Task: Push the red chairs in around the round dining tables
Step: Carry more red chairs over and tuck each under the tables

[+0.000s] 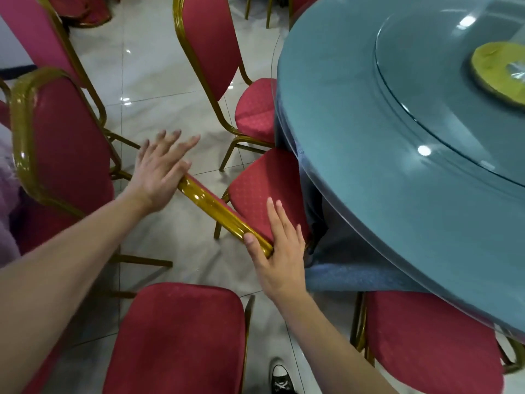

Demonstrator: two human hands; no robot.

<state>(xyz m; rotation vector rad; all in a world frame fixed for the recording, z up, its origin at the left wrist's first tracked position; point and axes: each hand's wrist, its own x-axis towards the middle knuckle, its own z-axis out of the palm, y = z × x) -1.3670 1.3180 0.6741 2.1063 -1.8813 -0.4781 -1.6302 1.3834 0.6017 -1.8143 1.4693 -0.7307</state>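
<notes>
Directly ahead, red chair (264, 189) sits tucked under round table (355, 137) edge; its gold backrest rail (218, 213) spans both hands. Left hand (159, 177) palm presses one end, fingers straight, spread. Right hand (279, 251) lies flat on the other end.

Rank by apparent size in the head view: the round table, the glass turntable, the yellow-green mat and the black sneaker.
1. Round table
2. Glass turntable, partly cut off
3. Yellow-green mat, partly cut off
4. Black sneaker, smallest, though cropped at the frame's bottom.

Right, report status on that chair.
Both hands open, left hand and right hand pressing chair's gold top rail. Seat partly under table. Nothing blocking.
</notes>
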